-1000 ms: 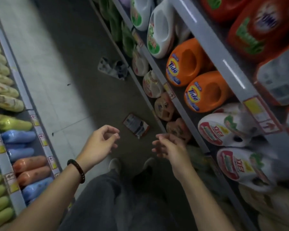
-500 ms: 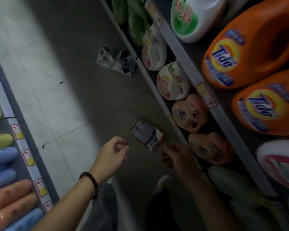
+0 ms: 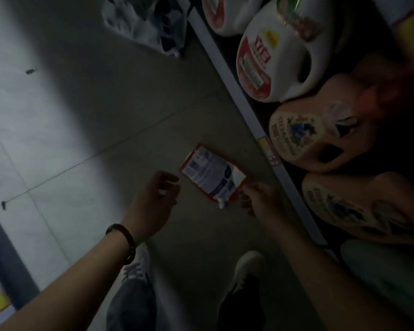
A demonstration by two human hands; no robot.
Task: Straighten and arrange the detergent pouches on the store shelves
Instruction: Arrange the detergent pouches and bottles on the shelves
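A red-edged detergent pouch [image 3: 213, 174] with a white printed back and a small white spout lies flat on the dim floor, just in front of the bottom shelf on the right. My right hand [image 3: 261, 200] is low beside its near right corner, fingertips at the pouch's edge close to the spout; the dark frame shows no grip on it. My left hand [image 3: 153, 201], a dark bracelet on its wrist, hovers just left of the pouch with loosely curled fingers and holds nothing.
The bottom shelf edge [image 3: 249, 111] runs diagonally on the right, with white jugs [image 3: 273, 65] and peach bottles [image 3: 320, 134] on their sides. A crumpled white bag [image 3: 148, 25] lies farther up the aisle. My shoes [image 3: 249, 263] stand below the hands. Another shelf [image 3: 0, 259] borders the left.
The view has dropped much closer to the floor. Both hands have moved down and forward to the pouch, the right one reaching its near corner.
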